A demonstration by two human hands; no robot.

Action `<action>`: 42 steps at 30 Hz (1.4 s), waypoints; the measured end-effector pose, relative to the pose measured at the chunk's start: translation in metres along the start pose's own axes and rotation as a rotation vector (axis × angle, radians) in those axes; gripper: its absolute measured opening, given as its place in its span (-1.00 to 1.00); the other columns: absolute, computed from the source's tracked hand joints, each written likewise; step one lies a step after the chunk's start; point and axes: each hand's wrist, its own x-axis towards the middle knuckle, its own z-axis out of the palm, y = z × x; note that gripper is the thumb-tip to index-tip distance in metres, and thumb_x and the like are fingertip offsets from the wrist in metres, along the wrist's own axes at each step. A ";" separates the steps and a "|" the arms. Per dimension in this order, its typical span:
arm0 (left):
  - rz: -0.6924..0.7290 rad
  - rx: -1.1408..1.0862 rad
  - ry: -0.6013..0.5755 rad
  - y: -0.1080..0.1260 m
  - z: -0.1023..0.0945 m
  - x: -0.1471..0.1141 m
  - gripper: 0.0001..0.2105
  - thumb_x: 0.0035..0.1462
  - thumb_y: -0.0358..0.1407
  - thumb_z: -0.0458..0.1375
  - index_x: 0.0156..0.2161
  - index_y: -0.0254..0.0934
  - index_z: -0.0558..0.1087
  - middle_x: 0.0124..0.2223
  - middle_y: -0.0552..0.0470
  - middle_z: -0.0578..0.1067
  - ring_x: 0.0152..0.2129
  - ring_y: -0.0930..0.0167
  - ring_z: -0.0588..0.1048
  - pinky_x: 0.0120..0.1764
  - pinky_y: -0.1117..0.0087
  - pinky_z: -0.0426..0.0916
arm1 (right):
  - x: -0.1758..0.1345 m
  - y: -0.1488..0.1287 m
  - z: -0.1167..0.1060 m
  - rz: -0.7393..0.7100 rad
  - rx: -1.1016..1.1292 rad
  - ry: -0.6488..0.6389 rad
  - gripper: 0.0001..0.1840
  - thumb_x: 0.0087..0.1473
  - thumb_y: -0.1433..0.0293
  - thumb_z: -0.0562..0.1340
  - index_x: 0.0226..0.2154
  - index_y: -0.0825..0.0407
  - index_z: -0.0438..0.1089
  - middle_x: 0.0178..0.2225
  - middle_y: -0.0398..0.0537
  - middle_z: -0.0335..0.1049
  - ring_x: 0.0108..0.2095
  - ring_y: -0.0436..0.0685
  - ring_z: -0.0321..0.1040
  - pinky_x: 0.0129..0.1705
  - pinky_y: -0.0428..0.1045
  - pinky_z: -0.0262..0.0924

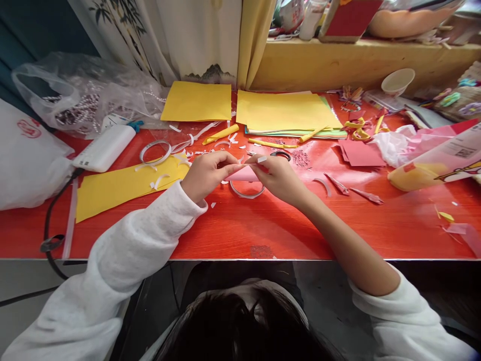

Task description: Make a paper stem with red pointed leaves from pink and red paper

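My left hand (pixel 208 173) and my right hand (pixel 280 179) meet over the middle of the red table. Between their pinched fingertips is a piece of pink paper (pixel 243 174), its upper edge partly hidden by the fingers. A small white strip (pixel 262 159) lies against my right index finger; it looks like a bit of tape. Just below the paper a ring-shaped roll of tape (pixel 247 194) rests on the table, partly covered. Behind my right hand the black handle of scissors (pixel 281 154) shows.
Yellow sheets (pixel 196 102) and a paper stack (pixel 285 110) lie at the back. On the left are another tape roll (pixel 155 152), a white power bank (pixel 105 148) and yellow strips (pixel 120 186). Red paper squares (pixel 363 153) and folded pink pieces (pixel 366 195) lie right.
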 end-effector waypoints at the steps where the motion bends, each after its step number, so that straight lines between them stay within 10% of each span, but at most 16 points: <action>1: -0.011 -0.005 -0.022 0.000 -0.001 0.000 -0.78 0.05 -0.18 0.15 -0.35 -0.33 0.49 -0.40 0.03 0.49 -0.48 0.48 0.37 -0.40 0.44 0.22 | 0.000 0.000 0.000 -0.004 0.002 0.012 -0.73 0.12 0.50 0.02 -0.33 0.14 0.44 -0.46 -0.05 0.43 -0.47 0.01 0.30 -0.41 -0.09 0.08; 42: -0.146 -0.094 -0.087 0.001 0.000 0.002 -0.75 0.00 -0.17 0.14 -0.46 -0.37 0.43 -0.53 0.05 0.39 -0.57 0.51 0.34 -0.46 0.47 0.24 | -0.001 0.003 -0.003 -0.040 -0.046 0.032 -0.79 0.06 0.52 0.06 -0.38 0.10 0.42 -0.45 -0.06 0.45 -0.46 0.02 0.31 -0.40 -0.10 0.09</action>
